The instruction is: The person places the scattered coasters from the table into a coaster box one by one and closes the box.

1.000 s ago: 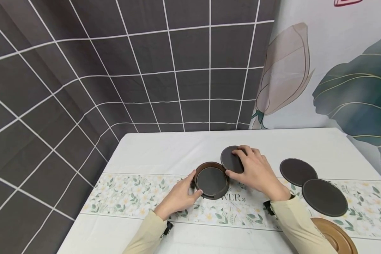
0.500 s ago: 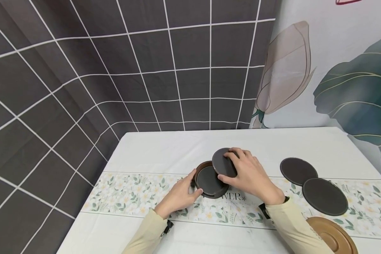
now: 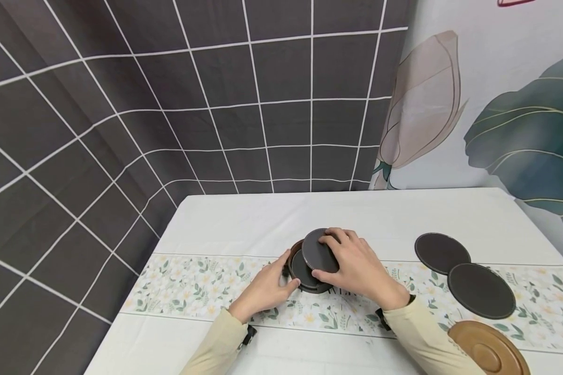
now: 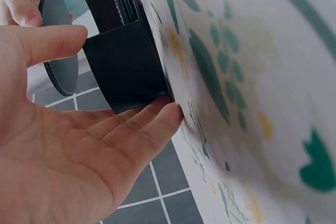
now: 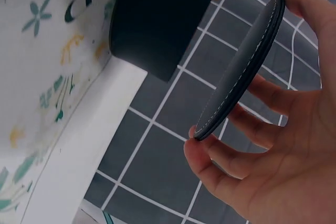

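Observation:
My right hand [image 3: 358, 268] pinches a round dark leather coaster [image 3: 318, 251] by its edge between thumb and fingers. The coaster hangs tilted over a round, dark-walled coaster holder [image 3: 315, 288], apart from it in the right wrist view. Inside the holder, several stacked coaster edges [image 4: 123, 1] show through a gap in its wall. On the holder's left side rests my left hand [image 3: 265, 291], thumb and fingers spread and fairly straight. Its fingertips [image 4: 170, 113] touch the lower wall near the table, while its thumb lies near the upper rim.
Two more dark round coasters [image 3: 442, 253] lie at the right, one slightly overlapping the other. Nearer the front, a brown ringed disc [image 3: 485, 346] is partly covered by my right sleeve. The white table [image 3: 244, 224] carries a floral band and meets a dark checked curtain [image 3: 281, 125] behind.
My right hand has carried the coaster leftward and toward me, from beside the holder to above it. The left hand has stayed in place against the holder.

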Demonstrator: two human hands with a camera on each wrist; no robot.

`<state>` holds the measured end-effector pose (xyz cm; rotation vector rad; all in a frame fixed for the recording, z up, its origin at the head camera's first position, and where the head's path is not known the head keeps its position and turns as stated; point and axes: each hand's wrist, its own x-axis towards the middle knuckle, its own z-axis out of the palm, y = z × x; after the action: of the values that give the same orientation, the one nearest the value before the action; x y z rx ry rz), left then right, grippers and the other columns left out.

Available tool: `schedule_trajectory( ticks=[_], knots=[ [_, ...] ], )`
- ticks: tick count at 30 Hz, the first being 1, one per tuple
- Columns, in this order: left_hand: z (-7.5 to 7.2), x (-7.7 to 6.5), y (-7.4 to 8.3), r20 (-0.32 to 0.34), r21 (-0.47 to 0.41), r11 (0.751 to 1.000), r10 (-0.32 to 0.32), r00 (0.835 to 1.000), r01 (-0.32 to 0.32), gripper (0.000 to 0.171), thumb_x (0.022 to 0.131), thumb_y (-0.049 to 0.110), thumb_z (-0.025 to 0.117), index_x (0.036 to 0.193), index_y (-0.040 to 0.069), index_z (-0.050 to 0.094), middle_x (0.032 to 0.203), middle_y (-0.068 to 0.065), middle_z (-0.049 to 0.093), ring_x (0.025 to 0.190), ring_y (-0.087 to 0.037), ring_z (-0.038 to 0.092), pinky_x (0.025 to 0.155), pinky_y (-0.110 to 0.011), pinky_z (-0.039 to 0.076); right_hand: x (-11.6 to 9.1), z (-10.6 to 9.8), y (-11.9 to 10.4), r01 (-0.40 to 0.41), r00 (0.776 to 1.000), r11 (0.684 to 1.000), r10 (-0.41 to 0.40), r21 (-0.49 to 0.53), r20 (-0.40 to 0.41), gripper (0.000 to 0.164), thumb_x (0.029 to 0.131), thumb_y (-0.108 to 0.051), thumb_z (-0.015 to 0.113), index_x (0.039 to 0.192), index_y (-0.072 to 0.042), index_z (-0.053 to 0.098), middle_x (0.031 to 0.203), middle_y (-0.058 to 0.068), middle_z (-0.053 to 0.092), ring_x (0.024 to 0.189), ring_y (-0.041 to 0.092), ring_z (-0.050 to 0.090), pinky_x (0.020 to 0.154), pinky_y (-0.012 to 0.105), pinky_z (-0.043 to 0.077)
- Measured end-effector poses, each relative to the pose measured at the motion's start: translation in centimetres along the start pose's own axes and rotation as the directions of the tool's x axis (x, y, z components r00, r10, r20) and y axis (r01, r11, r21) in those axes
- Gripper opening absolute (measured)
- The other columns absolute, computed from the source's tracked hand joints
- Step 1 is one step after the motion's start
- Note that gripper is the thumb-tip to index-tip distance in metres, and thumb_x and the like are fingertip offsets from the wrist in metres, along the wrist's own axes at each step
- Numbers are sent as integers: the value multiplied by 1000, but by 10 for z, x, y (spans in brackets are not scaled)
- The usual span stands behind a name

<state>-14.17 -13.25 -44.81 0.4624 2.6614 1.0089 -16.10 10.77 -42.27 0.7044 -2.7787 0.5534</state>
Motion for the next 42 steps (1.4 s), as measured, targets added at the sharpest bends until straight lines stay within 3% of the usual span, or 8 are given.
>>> schedule_trajectory(
  ticks=[27,42],
  knots=[
    [2,1,0,-8,22,1000,-9,1000,9,75,102,32,62,163,7,26,158,-20,43,142,-44,44,113,-62,40,-2,26,-2,43,996,999,-45,32,80,67,83,-58,79,131,-11,67,141,14,56,131,37,52,102,57,48],
    [2,0,0,-5,8,1000,-12,1000,12,75,102,33,62,163,7,25,158,-21,43,142,-44,44,113,-61,41,-1,31,-2,88,994,996,-89,29,65,61,83,-58,79,125,-14,70,136,11,58,130,34,53,102,55,48]
  ],
)
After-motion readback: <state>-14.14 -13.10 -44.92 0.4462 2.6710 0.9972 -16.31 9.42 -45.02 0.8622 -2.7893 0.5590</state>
